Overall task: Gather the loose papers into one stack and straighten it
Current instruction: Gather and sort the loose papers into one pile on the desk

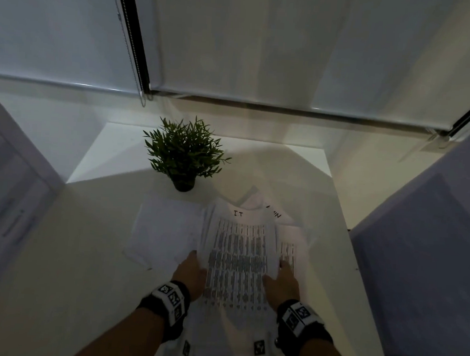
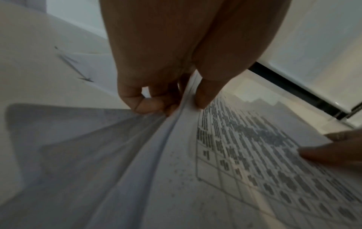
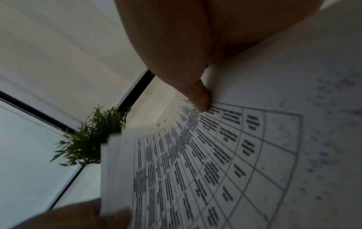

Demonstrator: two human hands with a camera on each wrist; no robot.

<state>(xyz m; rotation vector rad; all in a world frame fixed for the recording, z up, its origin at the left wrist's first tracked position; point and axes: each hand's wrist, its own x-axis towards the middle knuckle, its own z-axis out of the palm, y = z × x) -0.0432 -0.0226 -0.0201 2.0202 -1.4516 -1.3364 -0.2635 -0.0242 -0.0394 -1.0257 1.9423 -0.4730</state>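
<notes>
A stack of printed papers (image 1: 237, 261) with a table of text on top is held up off the white desk (image 1: 84, 250). My left hand (image 1: 192, 275) grips its left edge, thumb on top and fingers beneath, as the left wrist view shows on the stack (image 2: 245, 147). My right hand (image 1: 283, 281) grips the right edge, its thumb lying on the printed sheet (image 3: 225, 147). More loose sheets (image 1: 166, 226) lie flat on the desk to the left, and others (image 1: 290, 248) lie under and to the right of the held stack.
A small potted green plant (image 1: 184, 153) stands on the desk just behind the papers. White roller blinds (image 1: 238, 39) hang at the back. A panel (image 1: 13, 190) stands on the left and another (image 1: 423, 246) on the right.
</notes>
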